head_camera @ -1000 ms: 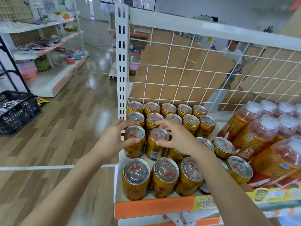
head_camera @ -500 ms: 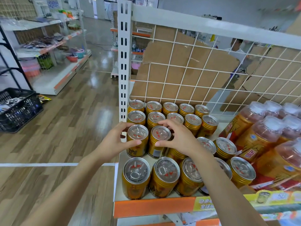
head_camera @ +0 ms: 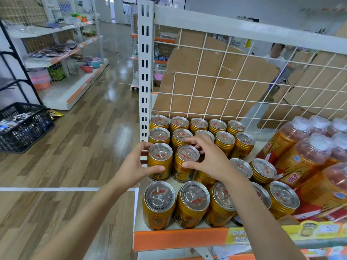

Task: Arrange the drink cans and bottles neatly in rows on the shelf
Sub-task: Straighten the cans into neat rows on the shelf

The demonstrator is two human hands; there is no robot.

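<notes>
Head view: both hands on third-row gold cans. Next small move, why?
Likely let go and move the right hand to the gold metal can under its wrist: the gripped pair of gold cans looks flush with the row behind, while that one sits forward of their line.

The cans at centre are showing gold ribbed sides and silver lids with red marks. The bottles at right are glowing amber under whitish caps, wearing gold and red labels. The shelf edge is running orange into a yellow-green strip. Behind, white wire mesh is crossing brown cardboard; at left a black crate is holding what may be grey-and-white packets.
</notes>
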